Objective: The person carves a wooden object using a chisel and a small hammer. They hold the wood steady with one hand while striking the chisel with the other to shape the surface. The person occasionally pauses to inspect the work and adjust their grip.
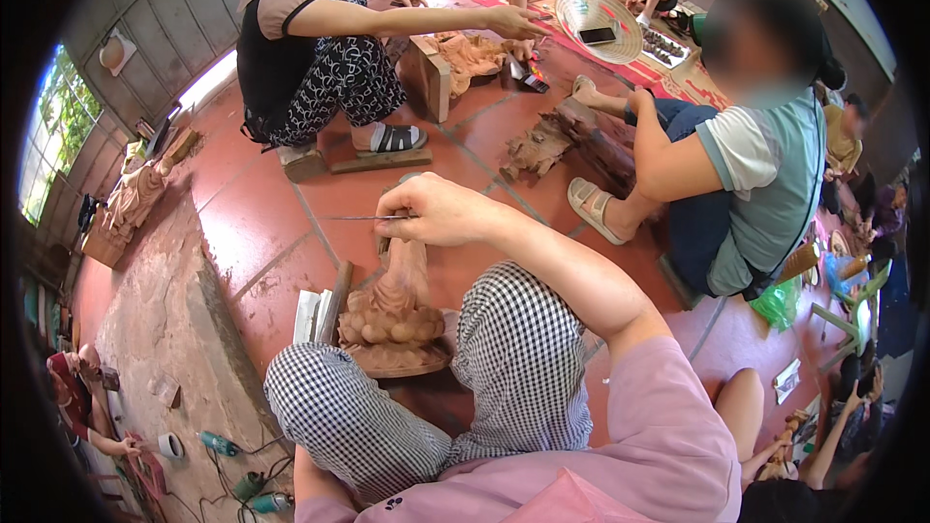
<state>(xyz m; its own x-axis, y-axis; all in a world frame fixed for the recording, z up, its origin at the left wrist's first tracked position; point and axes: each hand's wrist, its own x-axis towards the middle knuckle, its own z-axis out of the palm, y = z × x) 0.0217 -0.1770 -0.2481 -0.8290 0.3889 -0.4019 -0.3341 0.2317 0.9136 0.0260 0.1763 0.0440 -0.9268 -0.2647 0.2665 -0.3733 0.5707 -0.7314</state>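
A wooden carving (392, 315) with a lotus-like base stands upright on the floor between my knees. At the top of it is my right hand (431, 208), closed with the fingers bent. A thin, dark, needle-like tool (354, 218) sticks out to the left from its grip; its exact kind is unclear. The carving's upper end is hidden behind that hand. Only a bit of my left arm (315, 484) shows beside my left thigh, and the left hand is out of sight behind my leg. Flat pale and brown strips (320, 315) lean left of the carving.
Two people sit close by, ahead and to the right, with a large carving (465, 63) and a rough wood piece (581, 140). A long slab (165, 320) lies left, with green power tools (250, 486) and cords below. A woven hat (572, 15) holds a phone.
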